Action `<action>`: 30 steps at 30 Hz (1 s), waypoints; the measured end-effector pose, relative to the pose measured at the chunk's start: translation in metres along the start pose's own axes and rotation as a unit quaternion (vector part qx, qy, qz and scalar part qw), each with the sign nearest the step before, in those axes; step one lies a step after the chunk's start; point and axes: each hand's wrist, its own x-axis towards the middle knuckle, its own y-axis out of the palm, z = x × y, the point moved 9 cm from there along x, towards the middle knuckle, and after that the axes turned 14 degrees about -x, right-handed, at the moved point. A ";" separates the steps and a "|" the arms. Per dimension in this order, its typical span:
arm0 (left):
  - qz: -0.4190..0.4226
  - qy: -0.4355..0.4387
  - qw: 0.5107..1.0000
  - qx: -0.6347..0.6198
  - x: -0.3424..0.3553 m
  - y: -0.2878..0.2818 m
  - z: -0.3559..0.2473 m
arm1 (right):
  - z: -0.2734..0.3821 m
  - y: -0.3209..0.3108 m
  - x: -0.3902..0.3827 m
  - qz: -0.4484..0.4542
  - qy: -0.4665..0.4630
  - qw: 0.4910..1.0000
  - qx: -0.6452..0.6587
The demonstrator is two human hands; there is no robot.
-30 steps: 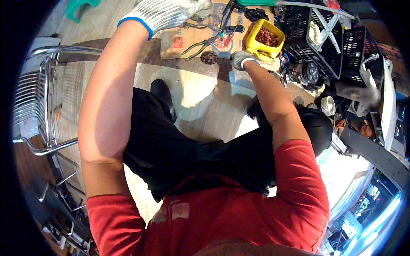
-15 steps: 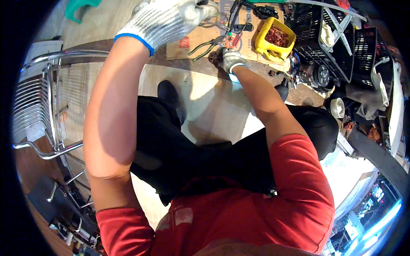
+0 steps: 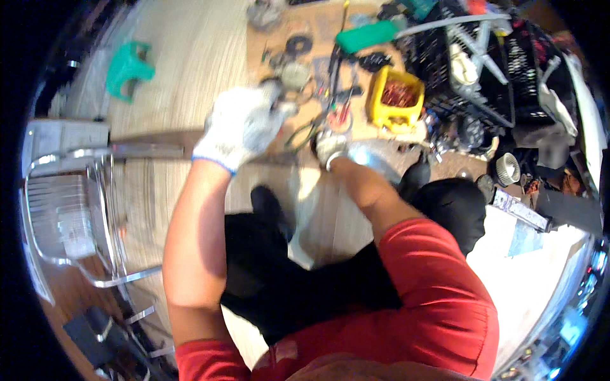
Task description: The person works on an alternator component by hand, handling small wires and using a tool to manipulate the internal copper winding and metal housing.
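Observation:
My left hand (image 3: 246,124), in a white knit glove with a blue cuff, is raised over the left edge of a cardboard sheet (image 3: 257,54). Its fingers are curled together at the right; blur hides what lies in them. Lower and to the right, my gloved right hand (image 3: 332,148) is closed around a dark brown lumpy part (image 3: 314,145), mostly covered by the fingers. Between the hands lie pliers with dark green handles (image 3: 300,136). Red-handled tools (image 3: 340,119) lie just above my right hand. A round pale metal part (image 3: 294,76) sits farther up the cardboard.
A yellow cut-open container (image 3: 379,117) holds reddish copper scraps (image 3: 400,94). Black plastic crates (image 3: 483,95) stand at the right, with a motor (image 3: 471,132) by them. A green stool (image 3: 129,70) and a chrome-framed chair (image 3: 70,261) are at the left. A green flat piece (image 3: 367,37) lies at the back.
The view has shifted, showing more of the cardboard's far side. My left hand's fingers stay curled. My right hand stays low by the pliers, still gripping the dark part.

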 end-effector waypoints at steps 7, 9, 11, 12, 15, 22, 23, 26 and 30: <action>-0.006 -0.033 0.999 -0.013 0.009 -0.003 -0.010 | -0.026 0.028 0.017 -0.100 0.067 0.991 0.055; 0.016 -0.065 0.998 -0.005 0.009 0.000 -0.008 | -0.021 0.027 0.013 -0.089 0.051 0.993 0.054; 0.020 -0.083 0.996 -0.001 0.007 -0.006 -0.010 | -0.019 0.024 0.008 -0.090 0.034 0.990 0.107; 0.025 -0.091 0.996 -0.001 0.004 -0.006 -0.011 | -0.021 0.019 0.007 -0.112 0.042 0.983 0.142; 0.014 -0.050 0.998 -0.030 0.006 -0.008 -0.010 | -0.024 0.013 0.006 -0.114 0.017 0.988 0.103; -0.058 -0.078 0.992 -0.086 -0.009 -0.036 0.014 | -0.008 -0.188 -0.034 -0.074 -0.154 0.973 0.154; -0.072 -0.056 0.988 -0.128 -0.008 -0.039 0.017 | -0.021 -0.229 -0.050 -0.034 -0.171 0.972 0.160; -0.108 -0.026 0.971 -0.210 0.012 -0.034 0.023 | -0.061 -0.329 -0.089 -0.204 -0.198 0.957 0.052; 0.124 -0.146 0.678 -0.710 0.022 0.021 -0.010 | -0.126 -0.435 -0.161 -0.323 -0.184 0.927 0.044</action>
